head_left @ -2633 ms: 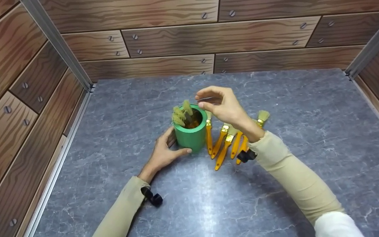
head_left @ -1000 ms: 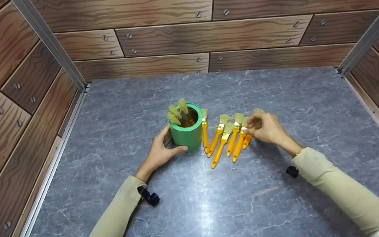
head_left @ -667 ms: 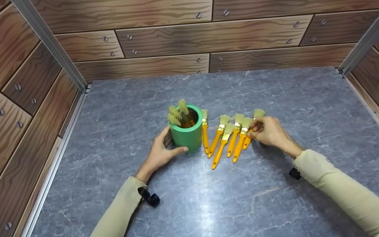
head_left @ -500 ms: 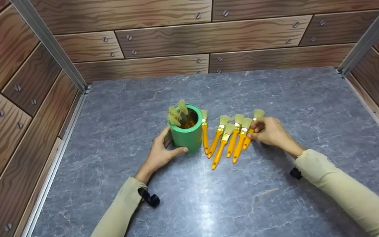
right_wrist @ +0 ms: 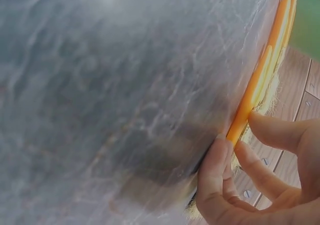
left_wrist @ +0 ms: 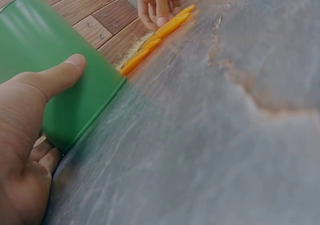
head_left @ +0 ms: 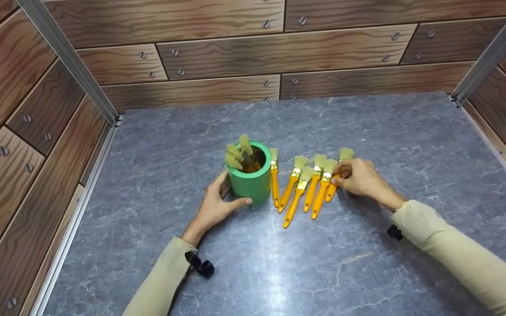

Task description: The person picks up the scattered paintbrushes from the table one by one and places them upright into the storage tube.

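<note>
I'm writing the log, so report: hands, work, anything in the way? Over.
Left hand gripping green cylindrical container. Right hand at rightmost orange-handled, pale-bristled brush, grip unclear. Neighbouring brush lies close; nothing else blocking.

Tabletop: grey-blue, marbled with pale veins, a bright glare down the near middle.
Back wall: brown wood-grain planks, dotted with slotted screw heads.
Side walls: similar planks.
Corner posts: grey metal, one at each far corner.

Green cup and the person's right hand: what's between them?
The head view shows several orange-handled paintbrushes lying between the green cup and the right hand.
</note>
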Action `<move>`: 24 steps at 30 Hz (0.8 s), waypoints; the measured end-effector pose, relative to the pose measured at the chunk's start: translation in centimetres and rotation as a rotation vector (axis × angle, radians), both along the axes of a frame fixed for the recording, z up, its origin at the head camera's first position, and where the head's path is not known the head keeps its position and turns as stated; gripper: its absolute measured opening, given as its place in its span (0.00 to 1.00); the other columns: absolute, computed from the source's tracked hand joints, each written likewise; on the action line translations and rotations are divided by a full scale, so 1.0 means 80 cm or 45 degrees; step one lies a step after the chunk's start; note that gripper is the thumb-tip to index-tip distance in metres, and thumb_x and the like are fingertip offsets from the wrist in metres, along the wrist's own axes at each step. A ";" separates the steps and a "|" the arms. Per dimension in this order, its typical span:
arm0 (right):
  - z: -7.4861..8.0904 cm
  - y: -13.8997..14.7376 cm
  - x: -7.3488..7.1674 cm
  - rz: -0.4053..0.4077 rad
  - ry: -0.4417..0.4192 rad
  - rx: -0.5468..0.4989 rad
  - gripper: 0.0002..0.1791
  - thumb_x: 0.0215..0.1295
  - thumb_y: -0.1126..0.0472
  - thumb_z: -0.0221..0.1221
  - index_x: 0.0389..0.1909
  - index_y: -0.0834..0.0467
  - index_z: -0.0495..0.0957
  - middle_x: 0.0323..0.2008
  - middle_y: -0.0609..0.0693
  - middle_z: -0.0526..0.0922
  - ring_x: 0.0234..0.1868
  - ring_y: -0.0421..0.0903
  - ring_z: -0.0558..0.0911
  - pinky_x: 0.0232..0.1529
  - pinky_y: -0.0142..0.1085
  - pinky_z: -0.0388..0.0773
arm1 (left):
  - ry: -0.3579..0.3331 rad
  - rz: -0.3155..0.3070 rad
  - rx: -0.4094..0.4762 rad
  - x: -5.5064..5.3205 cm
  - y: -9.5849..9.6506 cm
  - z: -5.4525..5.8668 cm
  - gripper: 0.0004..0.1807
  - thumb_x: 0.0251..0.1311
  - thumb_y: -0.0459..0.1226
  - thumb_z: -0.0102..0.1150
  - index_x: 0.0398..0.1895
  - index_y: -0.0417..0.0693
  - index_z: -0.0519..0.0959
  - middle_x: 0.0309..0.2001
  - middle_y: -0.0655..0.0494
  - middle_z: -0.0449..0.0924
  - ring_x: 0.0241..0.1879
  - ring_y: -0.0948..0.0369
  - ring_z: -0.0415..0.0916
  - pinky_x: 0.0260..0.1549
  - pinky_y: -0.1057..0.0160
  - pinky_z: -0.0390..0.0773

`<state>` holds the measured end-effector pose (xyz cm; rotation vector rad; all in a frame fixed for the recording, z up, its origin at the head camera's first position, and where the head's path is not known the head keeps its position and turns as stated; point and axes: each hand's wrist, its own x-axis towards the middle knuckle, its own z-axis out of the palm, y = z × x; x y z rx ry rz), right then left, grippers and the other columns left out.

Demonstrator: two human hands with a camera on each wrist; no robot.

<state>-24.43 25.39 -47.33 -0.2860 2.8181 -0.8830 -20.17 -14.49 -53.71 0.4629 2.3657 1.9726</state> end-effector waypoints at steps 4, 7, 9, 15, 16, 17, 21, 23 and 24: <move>0.000 0.002 -0.001 -0.002 0.026 0.028 0.12 0.65 0.60 0.73 0.46 0.61 0.88 0.38 0.57 0.91 0.38 0.51 0.85 0.40 0.41 0.83 | 0.006 -0.001 0.008 0.000 0.000 -0.002 0.60 0.55 0.42 0.85 0.87 0.57 0.56 0.82 0.56 0.64 0.81 0.56 0.63 0.80 0.56 0.66; 0.002 0.005 -0.001 -0.011 0.024 0.035 0.11 0.62 0.62 0.73 0.44 0.60 0.89 0.38 0.58 0.92 0.40 0.52 0.87 0.45 0.48 0.86 | 0.003 0.000 0.009 0.001 0.000 -0.003 0.60 0.54 0.42 0.85 0.87 0.58 0.56 0.82 0.57 0.64 0.81 0.56 0.63 0.80 0.56 0.66; 0.004 0.007 -0.002 -0.014 0.008 0.029 0.11 0.61 0.63 0.73 0.44 0.61 0.90 0.40 0.59 0.92 0.42 0.54 0.88 0.49 0.51 0.87 | -0.002 0.002 0.008 0.001 -0.001 -0.003 0.60 0.54 0.43 0.85 0.87 0.58 0.56 0.82 0.58 0.64 0.81 0.56 0.63 0.80 0.56 0.67; 0.010 0.014 -0.004 -0.050 -0.086 0.009 0.13 0.58 0.65 0.74 0.43 0.62 0.86 0.41 0.59 0.92 0.42 0.51 0.87 0.46 0.41 0.85 | 0.005 -0.006 0.000 0.001 -0.002 -0.003 0.59 0.56 0.43 0.84 0.87 0.57 0.55 0.81 0.56 0.65 0.80 0.56 0.64 0.79 0.56 0.68; 0.011 0.015 -0.006 -0.059 -0.101 0.001 0.14 0.57 0.65 0.74 0.43 0.63 0.86 0.40 0.58 0.91 0.41 0.50 0.87 0.43 0.38 0.84 | 0.006 -0.007 0.000 0.001 -0.002 -0.003 0.59 0.56 0.43 0.84 0.87 0.57 0.55 0.81 0.56 0.65 0.80 0.56 0.64 0.79 0.56 0.68; 0.011 0.016 -0.006 -0.072 -0.116 -0.005 0.14 0.57 0.64 0.75 0.43 0.63 0.85 0.39 0.57 0.91 0.39 0.48 0.86 0.41 0.35 0.83 | 0.007 -0.008 0.002 0.001 -0.002 -0.003 0.59 0.56 0.42 0.84 0.87 0.57 0.56 0.81 0.56 0.66 0.80 0.56 0.64 0.79 0.56 0.69; 0.013 0.019 -0.011 -0.134 -0.183 -0.029 0.19 0.55 0.64 0.76 0.43 0.65 0.80 0.33 0.51 0.88 0.32 0.42 0.82 0.31 0.29 0.80 | 0.014 -0.004 -0.005 0.000 -0.001 -0.003 0.59 0.56 0.42 0.84 0.87 0.57 0.56 0.81 0.57 0.66 0.80 0.56 0.65 0.79 0.56 0.69; 0.014 0.020 -0.012 -0.162 -0.216 -0.043 0.21 0.55 0.64 0.76 0.45 0.65 0.78 0.33 0.51 0.88 0.30 0.40 0.82 0.29 0.28 0.82 | 0.017 -0.005 -0.004 -0.001 -0.001 -0.002 0.59 0.56 0.42 0.84 0.87 0.57 0.56 0.81 0.56 0.66 0.80 0.56 0.65 0.79 0.56 0.69; 0.013 0.020 -0.013 -0.174 -0.231 -0.053 0.22 0.55 0.64 0.76 0.46 0.66 0.78 0.33 0.51 0.89 0.29 0.39 0.82 0.29 0.28 0.82 | 0.019 -0.005 -0.004 -0.001 0.000 -0.002 0.59 0.56 0.42 0.84 0.87 0.57 0.56 0.81 0.56 0.66 0.80 0.56 0.65 0.79 0.56 0.68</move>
